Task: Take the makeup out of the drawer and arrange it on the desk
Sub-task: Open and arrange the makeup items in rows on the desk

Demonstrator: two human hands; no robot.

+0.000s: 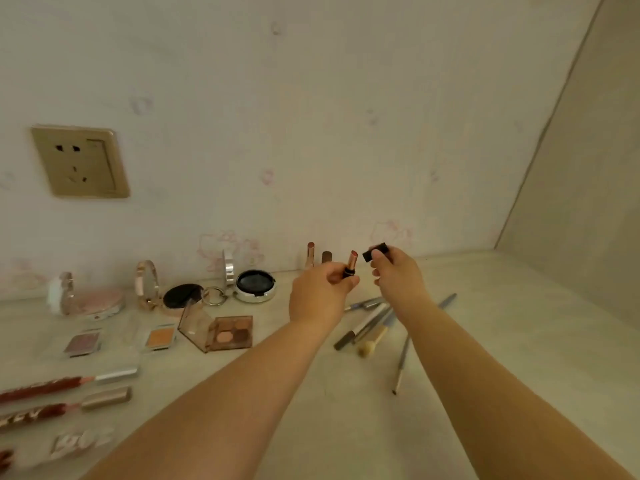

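My left hand (320, 294) holds an uncapped lipstick (350, 265) upright above the desk (502, 341), its pink tip showing. Just to the right, my right hand (398, 275) pinches the lipstick's black cap (375, 251), apart from the tube. Behind my left hand, by the wall, another open lipstick (310, 254) stands with a brown cap (326, 257) beside it. Open compacts (255, 285) line the back edge. An open eyeshadow palette (227, 332) lies in front of them. Several makeup brushes (372, 327) lie scattered under my right forearm.
Two small single eyeshadow pans (83, 344) and lip gloss tubes (65, 384) lie at the left front of the desk. A wall socket (81, 161) is on the wallpapered wall at left. A side panel (588, 209) closes off the desk at right.
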